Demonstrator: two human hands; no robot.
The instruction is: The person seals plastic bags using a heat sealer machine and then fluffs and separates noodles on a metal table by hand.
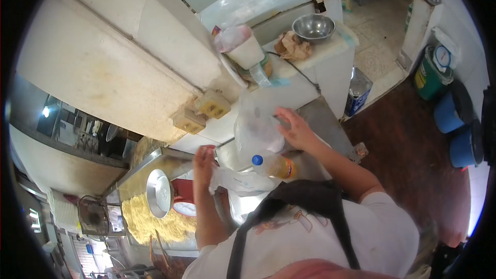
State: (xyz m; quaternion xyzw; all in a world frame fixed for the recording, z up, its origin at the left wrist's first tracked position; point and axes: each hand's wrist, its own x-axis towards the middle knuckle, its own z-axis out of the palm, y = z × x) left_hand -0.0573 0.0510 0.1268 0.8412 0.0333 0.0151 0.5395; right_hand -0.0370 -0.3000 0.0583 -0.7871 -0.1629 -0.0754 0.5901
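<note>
- Two things, a clear plastic bag (254, 129) and a bottle (276, 167), are sitting on the bench (321, 115) between the left hand (203, 162) and the right hand (296, 132)
- The right hand is reaching over the upper right edge of the clear plastic bag, its fingers bending and standing apart, and it is looking released
- The left hand is rising beside a crumpled white bag (241, 180), its fingers curling and blurring; whether it is grasping anything, I cannot tell
- The bottle is showing a blue cap and an orange-yellow drink, and it is sitting just below the clear plastic bag in the view, near the white bag
- A red scale (182, 190) is standing to the left of the left forearm, with a round metal pan (159, 193) showing right beside it
- A yellow heap (147, 221) is spreading out around the pan and the scale
- Farther off, a metal bowl (313, 27) is resting beside some crumpled brown paper (293, 46), and a white container (246, 51) is holding a pinkish plastic bag (233, 37)
</note>
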